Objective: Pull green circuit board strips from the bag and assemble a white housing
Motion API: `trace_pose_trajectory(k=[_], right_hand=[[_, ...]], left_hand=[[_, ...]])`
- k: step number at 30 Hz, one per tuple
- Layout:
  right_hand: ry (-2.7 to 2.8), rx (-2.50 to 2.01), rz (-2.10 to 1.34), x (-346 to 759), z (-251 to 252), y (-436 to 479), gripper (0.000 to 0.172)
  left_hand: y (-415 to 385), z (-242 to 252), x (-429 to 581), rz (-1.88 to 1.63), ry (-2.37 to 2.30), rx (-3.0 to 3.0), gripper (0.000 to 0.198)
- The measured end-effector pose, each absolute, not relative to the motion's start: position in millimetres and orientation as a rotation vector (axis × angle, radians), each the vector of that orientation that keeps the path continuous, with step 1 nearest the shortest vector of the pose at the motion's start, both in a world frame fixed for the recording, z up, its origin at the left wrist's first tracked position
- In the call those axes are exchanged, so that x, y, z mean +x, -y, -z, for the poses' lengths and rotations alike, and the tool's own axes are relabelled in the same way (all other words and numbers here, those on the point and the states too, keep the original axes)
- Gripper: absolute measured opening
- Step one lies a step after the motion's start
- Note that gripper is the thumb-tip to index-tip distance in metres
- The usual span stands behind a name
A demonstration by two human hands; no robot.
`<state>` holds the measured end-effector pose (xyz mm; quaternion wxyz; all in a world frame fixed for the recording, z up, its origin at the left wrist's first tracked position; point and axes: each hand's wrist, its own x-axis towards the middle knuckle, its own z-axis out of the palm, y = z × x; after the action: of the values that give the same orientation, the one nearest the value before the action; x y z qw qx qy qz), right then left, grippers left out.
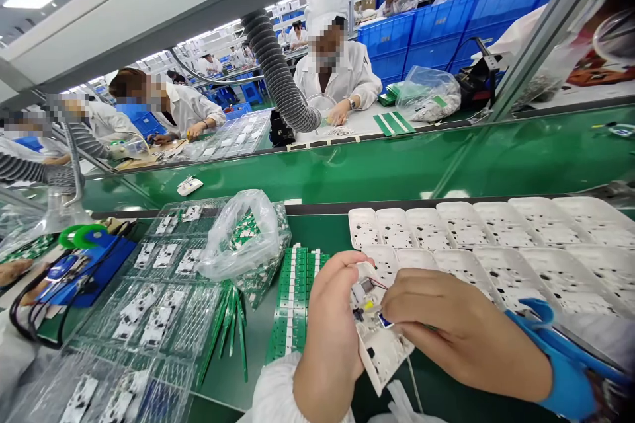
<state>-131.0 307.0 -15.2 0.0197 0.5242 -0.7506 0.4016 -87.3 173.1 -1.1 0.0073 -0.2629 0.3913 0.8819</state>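
A white moulded plastic housing [384,350] is held above the green desk [253,344], its edge closed in the left hand [330,317]. Small wired parts [364,294] are pinched in the right hand's [461,330] grip, steadied close to the housing.

Through the head camera I see little of this body: just my forearms and hands. My left arm wears a loose white sleeve [278,396] of soft, slightly crumpled cloth, like a work coat's, reaching toward the wrist. My left hand [330,317] and my right hand [461,337] are bare. At my right wrist there is a bright blue shape [565,377], and from here I cannot tell whether I am wearing it.
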Motion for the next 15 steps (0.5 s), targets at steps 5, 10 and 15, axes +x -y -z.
trace_pose_trajectory(k=[5,10,15], right_hand=[[2.412,1.646,-1.348,-132.8,23.9,-311.7,0.021],[2.432,1.66,-1.164,-132.5,21.7,-309.5,0.025],[2.27,1.625,-0.982,-130.6,23.5,-307.5,0.025]], left_hand=[[-172.7,5.4,-86.5,-2.753,-1.248,-0.786,0.012],[-173.1,5.8,-87.2,-2.742,-1.259,-0.839,0.014],[-171.3,4.2,-89.4,-2.816,-1.188,-0.857,0.015]])
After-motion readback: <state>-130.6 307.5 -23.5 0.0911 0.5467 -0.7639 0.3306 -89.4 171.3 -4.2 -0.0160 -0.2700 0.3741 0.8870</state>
